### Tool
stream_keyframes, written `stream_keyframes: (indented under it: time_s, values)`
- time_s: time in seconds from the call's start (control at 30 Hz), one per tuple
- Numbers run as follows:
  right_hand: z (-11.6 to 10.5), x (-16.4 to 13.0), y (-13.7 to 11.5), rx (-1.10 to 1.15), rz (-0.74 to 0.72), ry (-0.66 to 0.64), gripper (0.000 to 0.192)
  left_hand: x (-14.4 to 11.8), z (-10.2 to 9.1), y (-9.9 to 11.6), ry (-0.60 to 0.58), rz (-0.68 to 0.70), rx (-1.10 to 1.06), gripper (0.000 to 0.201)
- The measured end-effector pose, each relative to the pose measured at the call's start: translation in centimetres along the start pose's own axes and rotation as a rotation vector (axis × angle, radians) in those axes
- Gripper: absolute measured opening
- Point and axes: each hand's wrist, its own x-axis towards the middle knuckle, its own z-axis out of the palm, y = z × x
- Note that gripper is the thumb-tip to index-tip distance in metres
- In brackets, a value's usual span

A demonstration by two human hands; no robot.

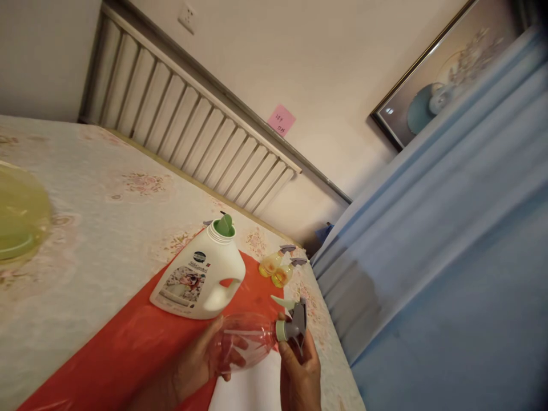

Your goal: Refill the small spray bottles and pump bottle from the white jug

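A clear pinkish spray bottle [250, 337] lies tilted on its side between my hands, and I see no liquid in it. My left hand [214, 354] wraps round its body from below, fingers showing through the plastic. At the neck, my right hand [299, 365] grips the grey spray head [297, 325] and its pale green collar, thumb against the collar. Just behind stands a white detergent jug [197, 279] with a flower label and a green spout in its open mouth. Farther back are two small spray bottles [276, 268] holding yellow liquid.
A red sheet [124, 337] and a white sheet [252, 388] lie on the flowered tablecloth [94, 228]. At the left edge sits a yellow-green translucent basin [25, 211]. A radiator [188, 114] runs along the wall behind; a blue curtain [428, 245] hangs at right.
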Motion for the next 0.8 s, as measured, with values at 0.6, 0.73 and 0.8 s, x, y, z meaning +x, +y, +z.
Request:
stream_keyframes:
  time_s: [0.6, 0.73, 0.8]
  values:
    - [0.9, 0.1, 0.0, 0.024, -0.041, 0.025, 0.079, -0.3, 0.5, 0.5, 0.0, 0.011, 0.015, 0.05]
    - [0.4, 0.4, 0.8, -0.037, -0.03, 0.127, 0.082, -0.2, 0.1, 0.2, 0.015, 0.006, 0.008, 0.048]
    - [0.2, 0.4, 0.8, -0.06, -0.034, 0.129, 0.08, -0.1, 0.0, 0.1, 0.017, -0.005, 0.003, 0.048]
